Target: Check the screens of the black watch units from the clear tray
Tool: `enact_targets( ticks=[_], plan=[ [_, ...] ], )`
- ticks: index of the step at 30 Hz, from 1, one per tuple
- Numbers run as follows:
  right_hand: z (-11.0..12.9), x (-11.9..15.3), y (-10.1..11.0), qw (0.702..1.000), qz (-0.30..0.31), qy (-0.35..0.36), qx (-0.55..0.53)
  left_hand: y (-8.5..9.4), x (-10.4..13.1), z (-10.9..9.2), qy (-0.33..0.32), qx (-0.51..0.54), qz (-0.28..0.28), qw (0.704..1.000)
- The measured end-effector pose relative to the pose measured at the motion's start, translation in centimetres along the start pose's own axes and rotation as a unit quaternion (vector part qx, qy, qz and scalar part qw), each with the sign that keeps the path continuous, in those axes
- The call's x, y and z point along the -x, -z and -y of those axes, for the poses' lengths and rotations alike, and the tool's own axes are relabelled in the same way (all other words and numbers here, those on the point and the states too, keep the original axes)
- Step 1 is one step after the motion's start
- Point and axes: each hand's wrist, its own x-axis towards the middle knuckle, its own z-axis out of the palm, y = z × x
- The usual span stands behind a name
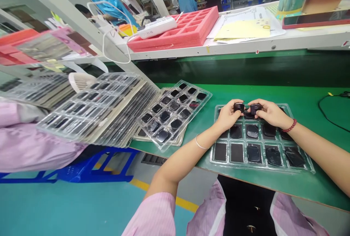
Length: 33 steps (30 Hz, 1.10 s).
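Observation:
Both hands are above the near clear plastic tray [259, 142], which holds dark rounded-square screens in its pockets. My left hand [228, 113] pinches a small dark square screen [238, 107] between thumb and fingers. Close beside it, my right hand [270, 113] is closed on another dark square screen [256, 109]. Under the hands, the tray's back row is partly hidden. In the front row lie several screens, among them one tilted screen [294, 156] at the right; the two leftmost pockets look flat and dark.
Left of my arm, a second clear tray [179, 113] of dark screens lies aslant. Beyond it rises a tall stack of trays [109, 112]. A shelf above carries a red foam tray [188, 31], a white power strip [157, 27] and papers. A co-worker's pink sleeve [41, 137] shows at left.

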Motion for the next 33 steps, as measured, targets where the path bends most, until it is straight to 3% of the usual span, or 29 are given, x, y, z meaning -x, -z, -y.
enact_targets(
  ticks=[18,33],
  plan=[
    [0.6,0.3,-0.1,1.000,0.008,-0.018,-0.005,0.2,0.3,-0.5,-0.008,-0.027,0.021,0.999],
    [-0.1,0.0,-0.1,0.999,0.014,0.025,-0.029,0.2,0.0,0.5,-0.030,-0.053,-0.007,0.998]
  ],
)
